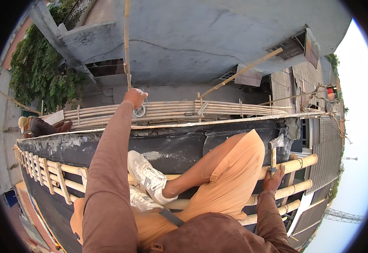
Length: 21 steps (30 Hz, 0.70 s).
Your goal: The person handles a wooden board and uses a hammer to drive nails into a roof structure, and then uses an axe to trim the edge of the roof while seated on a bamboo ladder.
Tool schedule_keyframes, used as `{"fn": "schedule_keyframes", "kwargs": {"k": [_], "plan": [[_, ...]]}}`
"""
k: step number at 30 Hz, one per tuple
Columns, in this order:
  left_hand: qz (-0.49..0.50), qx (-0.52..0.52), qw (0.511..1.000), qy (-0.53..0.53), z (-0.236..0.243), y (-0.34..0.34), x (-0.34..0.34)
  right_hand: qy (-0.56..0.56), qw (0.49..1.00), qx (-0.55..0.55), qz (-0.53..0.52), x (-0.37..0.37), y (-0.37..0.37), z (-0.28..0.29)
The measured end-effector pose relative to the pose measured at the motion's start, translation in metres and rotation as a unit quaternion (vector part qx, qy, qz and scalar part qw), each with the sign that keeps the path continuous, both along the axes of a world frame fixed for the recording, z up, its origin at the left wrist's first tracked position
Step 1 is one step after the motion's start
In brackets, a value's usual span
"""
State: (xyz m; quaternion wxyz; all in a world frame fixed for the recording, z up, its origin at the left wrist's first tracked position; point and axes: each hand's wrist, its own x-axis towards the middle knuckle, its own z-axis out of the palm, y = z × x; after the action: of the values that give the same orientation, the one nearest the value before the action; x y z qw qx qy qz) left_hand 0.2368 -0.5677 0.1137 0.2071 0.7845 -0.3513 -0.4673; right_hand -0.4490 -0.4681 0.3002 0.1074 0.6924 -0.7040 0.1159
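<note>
My left arm stretches far out over the dark ledge, and my left hand [136, 98] is closed on a pale, see-through coil of thin cord [139, 111] that dangles under the fingers. Against that fist stands a tall bamboo pole [127, 40]; whether the fingers also wrap it is hidden. Low on the right, my right hand [272, 182] grips the wooden handle of a small hatchet [273, 152], its metal head up. That hand rests at the thick bamboo rails [289, 165] under my legs.
A bamboo scaffold platform [167, 110] runs beyond the ledge [171, 145], with a slanting pole [241, 72] rising from it. Another person [44, 126] is at the far left. A grey wall [192, 55] stands opposite. Bamboo lattice [49, 173] lies at left, below me.
</note>
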Motion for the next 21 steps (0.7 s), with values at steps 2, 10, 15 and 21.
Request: {"fn": "schedule_keyframes", "kwargs": {"k": [2,10,15,21], "plan": [[-0.017,0.002,1.0,-0.005,-0.008,0.005,-0.001,0.017,1.0,-0.005,0.004,0.005,-0.003,0.0],[-0.104,0.082,0.99,-0.044,-0.078,0.013,-0.014,0.04,0.999,0.018,-0.01,0.0,-0.011,-0.005],[-0.164,0.101,0.98,-0.043,-0.111,0.003,-0.016,0.011,1.0,0.002,0.016,0.005,-0.016,-0.005],[-0.256,0.1,0.962,-0.003,-0.142,-0.008,-0.038,0.024,0.999,0.037,-0.004,-0.004,-0.01,-0.006]]}}
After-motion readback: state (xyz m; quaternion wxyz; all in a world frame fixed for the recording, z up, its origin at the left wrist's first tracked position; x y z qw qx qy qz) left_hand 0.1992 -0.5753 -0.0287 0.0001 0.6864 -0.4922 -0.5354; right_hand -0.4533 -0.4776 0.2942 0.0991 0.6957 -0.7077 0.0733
